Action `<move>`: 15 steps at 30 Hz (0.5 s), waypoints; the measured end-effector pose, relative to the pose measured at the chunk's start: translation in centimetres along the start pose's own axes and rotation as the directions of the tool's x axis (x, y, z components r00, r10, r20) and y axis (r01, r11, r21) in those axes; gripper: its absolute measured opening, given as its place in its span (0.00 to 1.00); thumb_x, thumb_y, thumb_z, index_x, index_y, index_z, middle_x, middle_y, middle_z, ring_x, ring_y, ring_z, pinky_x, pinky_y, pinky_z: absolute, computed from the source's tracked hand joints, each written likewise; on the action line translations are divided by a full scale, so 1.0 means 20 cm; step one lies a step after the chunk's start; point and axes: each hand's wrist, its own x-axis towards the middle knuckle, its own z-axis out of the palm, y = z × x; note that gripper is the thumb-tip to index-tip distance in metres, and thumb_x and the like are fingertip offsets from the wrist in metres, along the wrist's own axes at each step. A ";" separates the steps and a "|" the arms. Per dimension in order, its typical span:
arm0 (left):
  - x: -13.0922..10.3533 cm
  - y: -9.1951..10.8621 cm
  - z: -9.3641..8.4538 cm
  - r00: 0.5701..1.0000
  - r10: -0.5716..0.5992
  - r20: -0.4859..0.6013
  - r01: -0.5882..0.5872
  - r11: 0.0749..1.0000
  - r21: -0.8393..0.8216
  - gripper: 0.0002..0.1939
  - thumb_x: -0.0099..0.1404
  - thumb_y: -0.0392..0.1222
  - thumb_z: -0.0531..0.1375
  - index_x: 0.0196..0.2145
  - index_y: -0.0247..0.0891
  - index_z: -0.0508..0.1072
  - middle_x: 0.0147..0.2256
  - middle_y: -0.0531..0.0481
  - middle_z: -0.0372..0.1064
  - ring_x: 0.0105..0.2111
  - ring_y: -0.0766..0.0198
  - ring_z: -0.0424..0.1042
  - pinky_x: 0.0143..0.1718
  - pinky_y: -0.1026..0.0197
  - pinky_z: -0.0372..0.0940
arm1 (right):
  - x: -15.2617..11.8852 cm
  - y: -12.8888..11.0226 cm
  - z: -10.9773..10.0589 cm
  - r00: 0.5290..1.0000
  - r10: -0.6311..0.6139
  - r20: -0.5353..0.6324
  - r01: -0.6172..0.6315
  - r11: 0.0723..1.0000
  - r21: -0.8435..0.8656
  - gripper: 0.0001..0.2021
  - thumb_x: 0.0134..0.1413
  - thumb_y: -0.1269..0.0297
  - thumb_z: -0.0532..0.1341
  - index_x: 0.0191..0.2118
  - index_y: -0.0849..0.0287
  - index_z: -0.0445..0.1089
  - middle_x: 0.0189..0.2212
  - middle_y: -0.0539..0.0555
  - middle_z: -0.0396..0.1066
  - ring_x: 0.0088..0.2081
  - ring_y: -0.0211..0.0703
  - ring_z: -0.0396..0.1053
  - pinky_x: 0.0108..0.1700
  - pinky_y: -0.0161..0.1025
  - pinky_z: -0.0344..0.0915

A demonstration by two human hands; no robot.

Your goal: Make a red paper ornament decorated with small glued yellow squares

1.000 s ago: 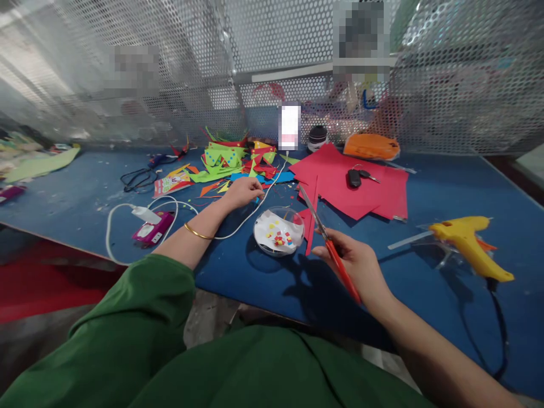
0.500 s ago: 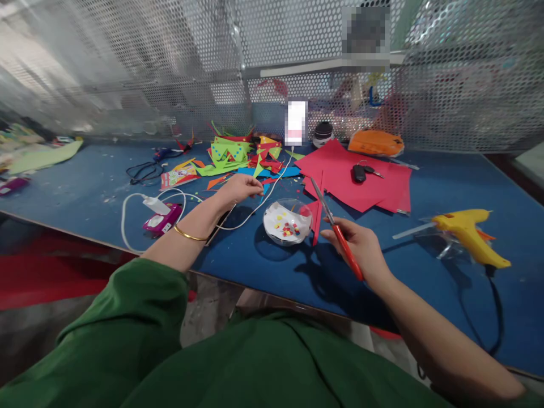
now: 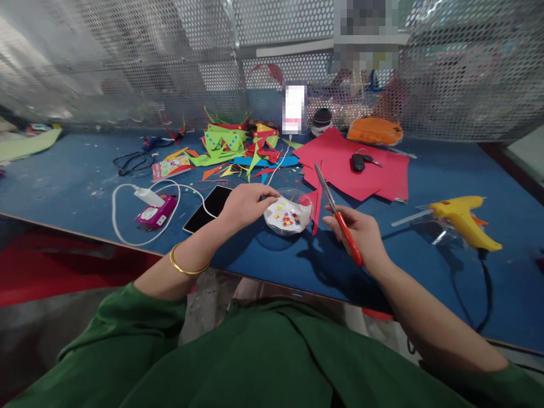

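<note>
My left hand [image 3: 245,205] hovers with its fingers curled together at the left rim of a clear shallow bowl [image 3: 272,222] that holds small coloured paper squares. I cannot tell whether anything small is pinched in it. A dark phone [image 3: 208,203] lies flat just beneath and left of this hand. My right hand [image 3: 361,235] grips red-handled scissors [image 3: 345,229], their blades pointing up and away over the table. A narrow red paper piece [image 3: 315,208] lies between the bowl and the scissors.
Red paper sheets [image 3: 340,158] with a car key [image 3: 357,162] lie behind the bowl, and a pile of coloured scraps [image 3: 232,148] sits left of them. Also here are a yellow glue gun [image 3: 465,222], a pink device [image 3: 155,208] with white cable, an orange pouch [image 3: 374,130] and a perforated metal screen [image 3: 170,68].
My left hand has drawn back from the scrap pile to the bowl's left rim. My right hand with the scissors has stayed beside the bowl, shifting only slightly.
</note>
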 end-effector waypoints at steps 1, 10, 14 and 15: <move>-0.02 -0.01 0.01 0.999 0.014 -0.035 -0.014 1.000 0.001 0.12 0.65 0.40 0.59 0.40 0.42 0.83 0.42 0.48 0.82 0.39 0.58 0.78 0.38 0.58 0.65 | 0.00 0.00 0.00 1.000 0.004 -0.008 -0.004 1.000 -0.003 0.30 0.46 0.42 0.66 0.45 0.64 0.78 0.17 0.44 0.59 0.21 0.36 0.55 0.24 0.37 0.57; -0.02 -0.02 0.07 0.978 0.157 -0.139 -0.120 0.963 0.241 0.11 0.68 0.44 0.61 0.41 0.43 0.83 0.32 0.48 0.81 0.33 0.58 0.75 0.30 0.58 0.63 | -0.01 -0.01 0.00 1.000 -0.009 0.003 0.009 1.000 0.013 0.25 0.46 0.46 0.67 0.42 0.62 0.79 0.17 0.44 0.58 0.21 0.35 0.54 0.26 0.38 0.58; -0.08 -0.01 0.08 0.944 0.205 -0.260 -0.150 0.965 0.214 0.14 0.72 0.48 0.57 0.42 0.40 0.81 0.38 0.47 0.81 0.40 0.57 0.76 0.42 0.54 0.68 | 0.00 -0.01 -0.01 1.000 -0.022 -0.016 0.022 1.000 0.015 0.23 0.47 0.47 0.67 0.42 0.61 0.79 0.17 0.43 0.58 0.21 0.35 0.54 0.26 0.37 0.58; -0.11 0.00 0.10 0.930 0.190 -0.314 -0.129 0.970 0.205 0.16 0.71 0.51 0.58 0.46 0.39 0.79 0.43 0.43 0.80 0.46 0.54 0.75 0.48 0.51 0.68 | 0.00 -0.01 -0.01 1.000 -0.022 -0.022 0.023 1.000 0.012 0.23 0.48 0.47 0.67 0.42 0.61 0.79 0.17 0.43 0.58 0.21 0.35 0.54 0.26 0.37 0.58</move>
